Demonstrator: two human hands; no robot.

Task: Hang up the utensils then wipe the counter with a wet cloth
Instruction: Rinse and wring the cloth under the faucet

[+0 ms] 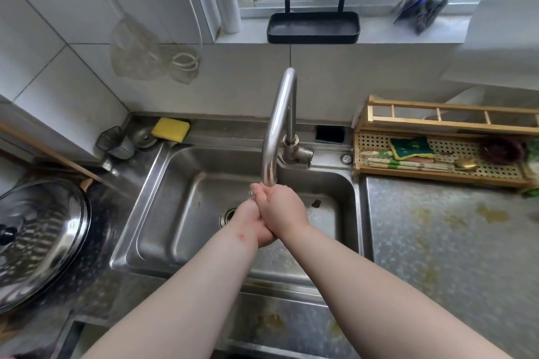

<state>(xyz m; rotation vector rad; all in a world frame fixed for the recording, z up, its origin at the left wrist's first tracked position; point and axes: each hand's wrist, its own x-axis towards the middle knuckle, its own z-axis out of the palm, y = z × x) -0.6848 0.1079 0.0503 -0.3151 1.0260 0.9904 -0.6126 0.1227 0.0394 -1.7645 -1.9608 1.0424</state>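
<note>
My left hand (256, 224) and right hand (281, 208) press together under the tap (274, 131), holding nothing; wet fingers may slip on utensils.

Sink basin (180, 213): open floor left and right of both hands; left hand (256, 227) and right hand (280, 210) sit pressed together at centre, directly under faucet spout (269, 175). Faucet arch blocks reach to back rim. Counter (437, 256) right of sink: stained, open surface. Wooden rack (443, 148) occupies its rear edge. Pot lid (40, 239) fills left side; yellow sponge (170, 129) at back-left corner.
</note>
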